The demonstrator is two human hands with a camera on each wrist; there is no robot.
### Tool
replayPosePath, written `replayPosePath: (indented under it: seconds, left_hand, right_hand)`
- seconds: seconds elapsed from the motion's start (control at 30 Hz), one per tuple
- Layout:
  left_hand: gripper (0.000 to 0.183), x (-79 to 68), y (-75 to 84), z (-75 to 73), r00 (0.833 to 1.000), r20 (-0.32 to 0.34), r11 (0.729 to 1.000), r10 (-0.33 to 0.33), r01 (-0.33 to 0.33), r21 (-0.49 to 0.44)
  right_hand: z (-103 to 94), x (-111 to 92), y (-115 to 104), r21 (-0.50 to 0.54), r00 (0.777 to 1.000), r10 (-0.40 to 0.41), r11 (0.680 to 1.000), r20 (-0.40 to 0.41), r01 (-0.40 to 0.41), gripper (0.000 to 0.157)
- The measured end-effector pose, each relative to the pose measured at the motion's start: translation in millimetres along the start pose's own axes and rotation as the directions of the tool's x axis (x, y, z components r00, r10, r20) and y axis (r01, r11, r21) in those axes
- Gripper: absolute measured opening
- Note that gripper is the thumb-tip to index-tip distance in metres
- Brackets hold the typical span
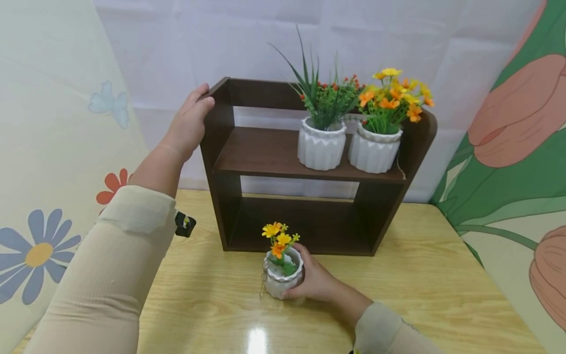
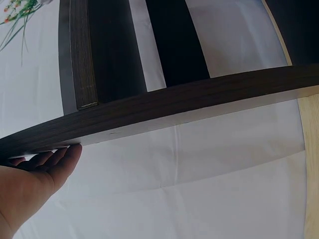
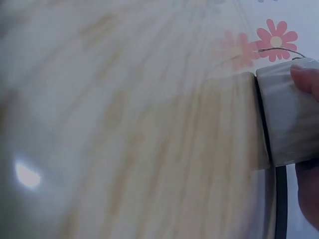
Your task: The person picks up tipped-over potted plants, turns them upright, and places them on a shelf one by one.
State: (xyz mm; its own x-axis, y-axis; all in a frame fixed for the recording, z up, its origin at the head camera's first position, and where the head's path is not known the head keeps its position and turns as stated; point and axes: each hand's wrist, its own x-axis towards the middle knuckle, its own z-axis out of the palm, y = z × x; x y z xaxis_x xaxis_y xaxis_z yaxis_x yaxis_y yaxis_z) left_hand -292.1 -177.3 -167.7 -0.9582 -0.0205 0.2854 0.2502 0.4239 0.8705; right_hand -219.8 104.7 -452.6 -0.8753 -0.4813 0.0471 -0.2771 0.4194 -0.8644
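Note:
A dark brown two-tier wooden shelf (image 1: 265, 152) stands on the table. My left hand (image 1: 189, 120) rests against the upper part of its left side panel. In the left wrist view, the fingers (image 2: 67, 162) lie nearly straight, tips touching the panel's outer face. In front of the shelf, my right hand (image 1: 317, 276) grips a small white flowerpot (image 1: 279, 286) from its right side. Yellow and orange flowers (image 1: 278, 238) rise from this pot. The right wrist view shows the pot (image 3: 286, 117) with its base right at the tabletop.
On the upper tier, a white pot (image 1: 321, 147) with grassy leaves and red berries stands beside another white pot (image 1: 373, 152) of yellow and orange flowers. The shelf's lower tier (image 1: 300, 216) is behind my right hand. Light wood table (image 1: 442, 285) extends around the shelf.

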Motion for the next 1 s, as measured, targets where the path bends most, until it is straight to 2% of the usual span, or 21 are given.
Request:
replayPosePath:
  seconds: [0.53,1.0]
  left_hand:
    - [0.060,0.5,-0.4,-0.7,1.000,0.002,1.000,0.010,-0.010,-0.016]
    - [0.060,0.5,-1.8,-0.1,1.000,-0.003,1.000,0.005,-0.005,-0.016]
  right_hand:
    - [3.4,-3.1,-0.6,0.004,1.000,0.010,1.000,-0.023,-0.010,0.111]
    - [11.4,-3.0,-3.8,0.057,0.997,0.020,0.998,-0.077,-0.015,0.115]
